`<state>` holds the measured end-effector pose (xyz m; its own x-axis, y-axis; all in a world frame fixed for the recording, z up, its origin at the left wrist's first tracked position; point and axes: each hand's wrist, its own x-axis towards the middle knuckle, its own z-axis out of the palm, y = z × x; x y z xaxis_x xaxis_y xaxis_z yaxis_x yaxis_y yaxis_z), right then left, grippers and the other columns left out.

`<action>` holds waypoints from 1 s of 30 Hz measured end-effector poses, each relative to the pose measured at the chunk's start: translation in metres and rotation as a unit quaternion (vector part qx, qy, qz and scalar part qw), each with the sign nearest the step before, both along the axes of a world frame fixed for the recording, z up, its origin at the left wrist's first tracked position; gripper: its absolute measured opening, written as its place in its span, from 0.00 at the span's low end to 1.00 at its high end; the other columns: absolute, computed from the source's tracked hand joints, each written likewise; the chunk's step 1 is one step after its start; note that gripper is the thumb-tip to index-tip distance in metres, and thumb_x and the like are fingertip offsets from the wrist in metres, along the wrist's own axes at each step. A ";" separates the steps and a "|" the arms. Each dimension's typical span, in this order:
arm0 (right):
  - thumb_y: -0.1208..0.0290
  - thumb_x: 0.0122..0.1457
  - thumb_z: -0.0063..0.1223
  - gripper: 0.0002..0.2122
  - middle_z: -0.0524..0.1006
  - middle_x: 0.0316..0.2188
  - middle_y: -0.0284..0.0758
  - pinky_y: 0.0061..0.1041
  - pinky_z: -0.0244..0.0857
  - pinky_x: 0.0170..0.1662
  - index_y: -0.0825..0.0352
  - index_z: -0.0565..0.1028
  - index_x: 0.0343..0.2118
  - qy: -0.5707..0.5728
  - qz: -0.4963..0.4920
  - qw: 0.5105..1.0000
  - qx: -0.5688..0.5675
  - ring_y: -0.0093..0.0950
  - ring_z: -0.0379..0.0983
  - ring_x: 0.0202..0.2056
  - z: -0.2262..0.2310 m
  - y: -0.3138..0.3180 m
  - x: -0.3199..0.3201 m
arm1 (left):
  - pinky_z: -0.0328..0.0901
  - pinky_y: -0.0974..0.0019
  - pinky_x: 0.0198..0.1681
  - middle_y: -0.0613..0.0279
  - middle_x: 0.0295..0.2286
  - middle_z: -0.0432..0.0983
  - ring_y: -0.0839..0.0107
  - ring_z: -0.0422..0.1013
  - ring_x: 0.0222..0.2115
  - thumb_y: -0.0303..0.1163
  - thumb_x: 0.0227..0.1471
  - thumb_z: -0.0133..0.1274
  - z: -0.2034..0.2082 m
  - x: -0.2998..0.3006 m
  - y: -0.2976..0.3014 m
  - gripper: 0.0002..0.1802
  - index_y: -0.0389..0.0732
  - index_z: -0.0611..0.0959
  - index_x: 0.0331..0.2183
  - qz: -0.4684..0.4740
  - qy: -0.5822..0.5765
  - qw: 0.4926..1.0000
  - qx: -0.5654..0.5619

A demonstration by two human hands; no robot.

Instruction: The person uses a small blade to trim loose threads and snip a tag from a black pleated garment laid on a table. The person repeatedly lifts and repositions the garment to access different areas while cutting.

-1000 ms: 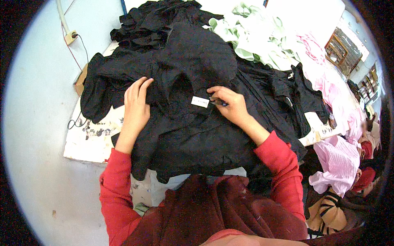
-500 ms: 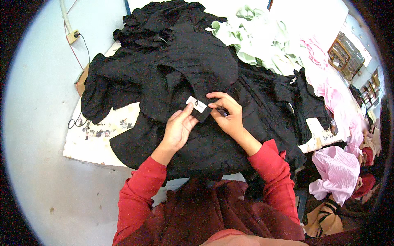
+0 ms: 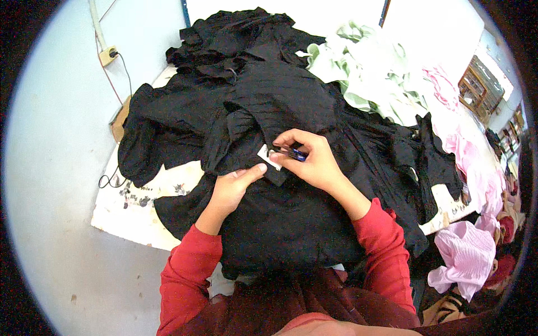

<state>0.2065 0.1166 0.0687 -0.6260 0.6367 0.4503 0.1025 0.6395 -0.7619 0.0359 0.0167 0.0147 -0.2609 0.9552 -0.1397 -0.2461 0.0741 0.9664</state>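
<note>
A black garment (image 3: 302,218) lies spread over the table in front of me, with a small white label (image 3: 268,157) on its upper part. My left hand (image 3: 234,189) pinches the cloth beside the label's lower edge, the thumb on top. In my right hand (image 3: 311,159) is a small dark tool with a blue end, which looks like thread snips (image 3: 298,155). Its dark tip and my right fingertips are at the label and partly cover it. The far ends of the left fingers are hidden under the cloth.
More black garments (image 3: 241,33) are heaped at the back of the table (image 3: 134,221). Pale green cloth (image 3: 364,67) lies at the back right, with pink cloth (image 3: 476,168) along the right side. A socket with a plug (image 3: 108,55) is on the left wall.
My right hand has come left onto the label, bringing the dark tool over it. The left thumb has slid lower beside the label. The whole view has shifted slightly.
</note>
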 end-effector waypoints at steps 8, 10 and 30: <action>0.77 0.48 0.65 0.07 0.76 0.26 0.31 0.17 0.64 0.31 0.69 0.76 0.26 0.061 0.017 0.997 0.039 0.17 0.71 0.28 -0.004 -0.009 -0.001 | 0.62 0.78 0.37 0.66 0.32 0.78 0.80 0.70 0.32 0.35 0.50 0.62 0.029 0.007 -0.019 0.13 0.34 0.82 0.34 -0.005 0.075 0.995 -0.060; 0.77 0.45 0.66 0.09 0.75 0.31 0.33 0.20 0.66 0.32 0.66 0.79 0.31 0.050 0.029 0.988 0.140 0.22 0.73 0.29 0.007 -0.015 0.001 | 0.64 0.77 0.39 0.65 0.33 0.78 0.80 0.71 0.33 0.34 0.52 0.59 0.031 0.008 -0.021 0.13 0.33 0.83 0.35 -0.019 0.106 0.992 -0.067; 0.80 0.44 0.60 0.13 0.76 0.30 0.36 0.26 0.69 0.36 0.65 0.77 0.35 0.021 0.047 0.985 0.165 0.32 0.76 0.32 0.017 -0.028 0.008 | 0.69 0.70 0.42 0.56 0.37 0.79 0.72 0.75 0.36 0.28 0.52 0.59 0.029 0.013 -0.019 0.12 0.30 0.81 0.37 -0.015 0.087 0.996 0.020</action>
